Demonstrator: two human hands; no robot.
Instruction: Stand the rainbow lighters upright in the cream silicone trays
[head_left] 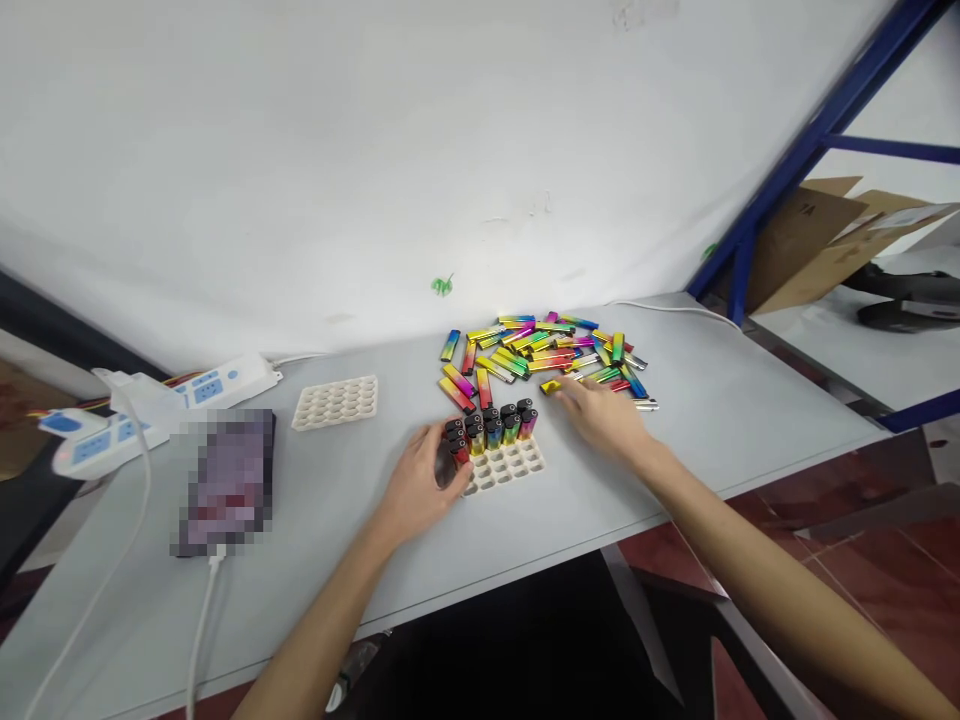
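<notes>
A white tray with rows of holes (510, 468) lies near the front of the table, its back rows filled with upright lighters (493, 432) with black tops. My left hand (416, 485) curls round the tray's left end, thumb at the front beside a red lighter (460, 455); its fingertips are partly hidden behind the lighters. Right of the tray, my right hand (604, 412) pinches a yellow lighter (551, 386) at the near edge of a loose pile of shiny multicoloured lighters (532, 345).
Another white holed tray (335, 402) lies to the left. Beyond it are a power strip (210, 385) and a blurred-out phone-like device (229, 480) with a white cable (202, 620). A white wall (450, 180) backs the table; a blue frame (795, 130) and cardboard boxes (810, 235) stand at right.
</notes>
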